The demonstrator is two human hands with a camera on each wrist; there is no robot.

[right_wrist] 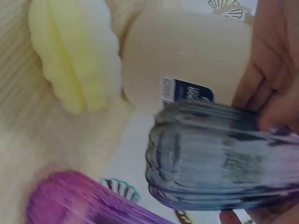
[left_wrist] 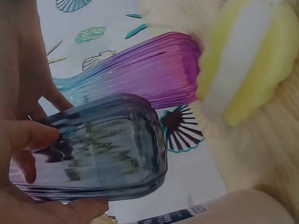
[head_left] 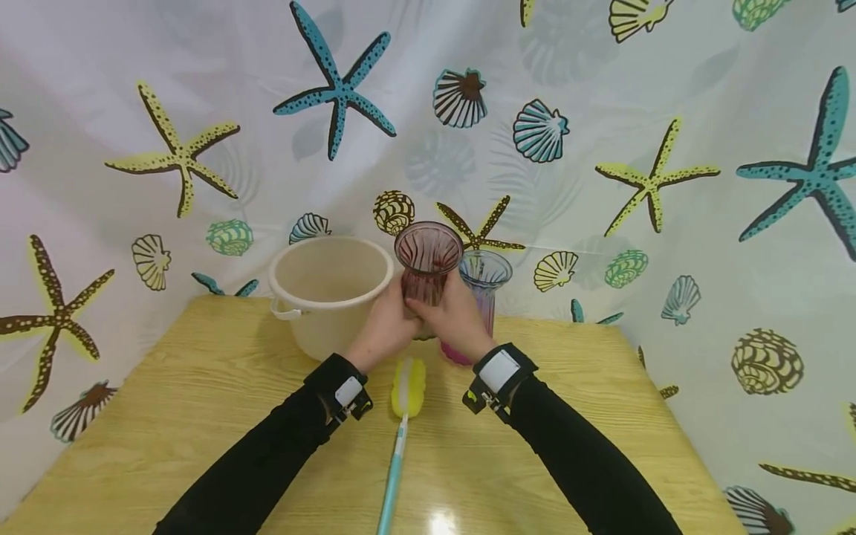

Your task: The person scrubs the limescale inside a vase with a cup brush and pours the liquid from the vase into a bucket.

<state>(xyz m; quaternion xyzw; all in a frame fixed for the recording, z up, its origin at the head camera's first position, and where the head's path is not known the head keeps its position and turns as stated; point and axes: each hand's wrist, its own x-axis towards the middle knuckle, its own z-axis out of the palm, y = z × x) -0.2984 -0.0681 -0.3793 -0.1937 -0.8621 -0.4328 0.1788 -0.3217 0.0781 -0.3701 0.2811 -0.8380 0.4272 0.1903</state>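
Observation:
Both hands grip a ribbed glass vase (head_left: 429,253) with a flared, reddish-purple mouth, lifted above the table. The left hand (head_left: 388,321) wraps its left side and the right hand (head_left: 459,315) its right side, thumbs toward the wearer. From the wrists, the vase's lower part (left_wrist: 112,149) shows as smoky blue-grey with a scalloped base. Just behind the right hand stands a second ribbed vase (head_left: 486,269), pale blue at the mouth and magenta at the foot. Below the hands lies a bottle brush (head_left: 409,388) with a yellow and white sponge head and a teal handle.
A cream bucket (head_left: 331,305) with a white side handle stands left of the hands, a dark label on its side in the right wrist view. The wooden table (head_left: 221,386) ends at a curtain (head_left: 414,44) printed with starfish and shells.

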